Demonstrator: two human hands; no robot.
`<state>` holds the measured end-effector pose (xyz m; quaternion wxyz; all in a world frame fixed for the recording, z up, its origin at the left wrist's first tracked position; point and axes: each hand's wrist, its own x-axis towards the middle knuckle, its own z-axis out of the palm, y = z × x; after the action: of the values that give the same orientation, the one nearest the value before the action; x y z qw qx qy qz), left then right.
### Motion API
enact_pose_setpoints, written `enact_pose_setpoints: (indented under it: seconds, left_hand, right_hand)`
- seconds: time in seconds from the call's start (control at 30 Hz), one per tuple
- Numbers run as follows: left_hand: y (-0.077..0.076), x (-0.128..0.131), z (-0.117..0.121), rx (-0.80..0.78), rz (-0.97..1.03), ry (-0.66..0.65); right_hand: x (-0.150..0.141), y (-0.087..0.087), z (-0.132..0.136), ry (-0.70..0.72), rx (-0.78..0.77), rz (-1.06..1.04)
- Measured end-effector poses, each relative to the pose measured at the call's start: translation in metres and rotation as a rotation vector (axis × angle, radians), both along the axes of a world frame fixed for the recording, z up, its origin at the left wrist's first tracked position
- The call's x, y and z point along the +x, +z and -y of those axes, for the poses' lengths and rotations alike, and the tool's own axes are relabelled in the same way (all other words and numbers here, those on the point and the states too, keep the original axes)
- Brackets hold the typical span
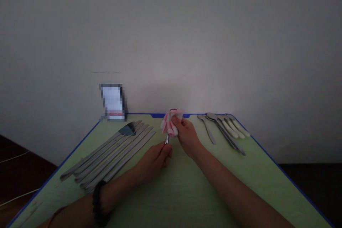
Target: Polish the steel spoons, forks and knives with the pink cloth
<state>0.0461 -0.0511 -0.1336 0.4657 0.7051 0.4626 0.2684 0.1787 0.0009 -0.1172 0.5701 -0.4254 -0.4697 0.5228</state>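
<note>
While hands [156,155] grip — utensil [167,139], lengthwise, pointing away

Left forearm [123,181]: black bracelet of chunky round beads [96,199] near the wrist; farther up, a thin orange-brown band [52,217], material unclear. Left hand [157,155], right hand [186,133] and right forearm [229,183] are bare.

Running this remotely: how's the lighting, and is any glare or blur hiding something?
Head view: dim overall, the wall darkening toward the corners; head view: a faint shadow on the wall above the cloth; head view: a small glint on the utensil below it; head view: the screen is bright but pixelated, unreadable.
</note>
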Motion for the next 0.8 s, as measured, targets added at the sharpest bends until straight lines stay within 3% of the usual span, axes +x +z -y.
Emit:
enact_pose_setpoints:
  seconds: [0.17, 0.27, 0.4, 0.5, 0.67, 0.8]
  left_hand:
    - [-0.001, 0.001, -0.001, 0.009, 0.025, 0.010]
    - [-0.001, 0.000, -0.002, 0.005, 0.021, 0.016]
    - [-0.001, -0.001, -0.002, 0.024, 0.020, -0.013]
    - [-0.001, -0.002, -0.001, 0.015, 0.036, -0.036]
    - [0.000, 0.000, 0.001, 0.014, 0.043, -0.043]
    - [0.001, 0.001, 0.000, 0.011, 0.060, -0.018]
  right_hand:
    - [-0.007, -0.003, 0.002, 0.134, -0.102, -0.182]
    - [0.001, 0.005, -0.001, 0.081, -0.064, -0.086]
    - [0.018, 0.020, -0.007, -0.032, 0.108, 0.143]
    - [0.021, 0.025, -0.007, -0.057, 0.157, 0.167]
    - [-0.001, 0.012, 0.001, 0.083, -0.078, -0.214]
    - [-0.008, 0.006, 0.004, 0.185, -0.197, -0.263]
